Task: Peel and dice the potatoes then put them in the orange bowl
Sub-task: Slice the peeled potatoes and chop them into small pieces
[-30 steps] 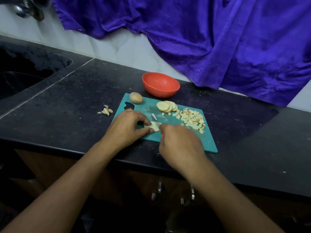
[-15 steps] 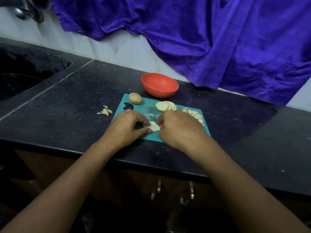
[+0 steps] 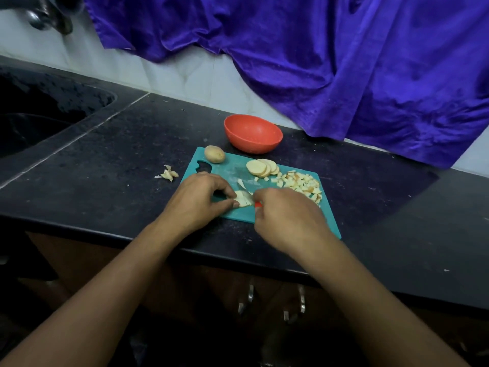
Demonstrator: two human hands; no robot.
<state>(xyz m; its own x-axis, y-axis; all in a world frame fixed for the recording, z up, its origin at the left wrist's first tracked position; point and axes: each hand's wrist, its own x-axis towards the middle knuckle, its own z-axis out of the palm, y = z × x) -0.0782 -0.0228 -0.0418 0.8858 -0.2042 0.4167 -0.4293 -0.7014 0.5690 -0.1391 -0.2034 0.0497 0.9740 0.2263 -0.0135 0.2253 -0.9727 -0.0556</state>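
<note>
Fingers (image 3: 225, 190) pinching potato slice (image 3: 242, 200), dice (image 3: 301, 184) on board (image 3: 230, 168), orange bowl (image 3: 251, 144) beyond

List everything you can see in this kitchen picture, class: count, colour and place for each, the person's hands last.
countertop: one, black
cutting board: one, teal, countertop's front edge
orange bowl: one, orange, behind the board
whole potato: one, brown, board's far-left corner
potato slices: several, pale yellow, mid-board
diced potato: one pile, pale yellow, board's right
potato piece: one, pale, board's near side
knife: one, red handle, across the potato piece
peel scraps: small heap, pale, left of board
sink: one, dark, far left
tap: one, metal, top left
cloth: one, purple, over the wall
left hand: fingers pinch the potato piece
right hand: grips the knife
</note>
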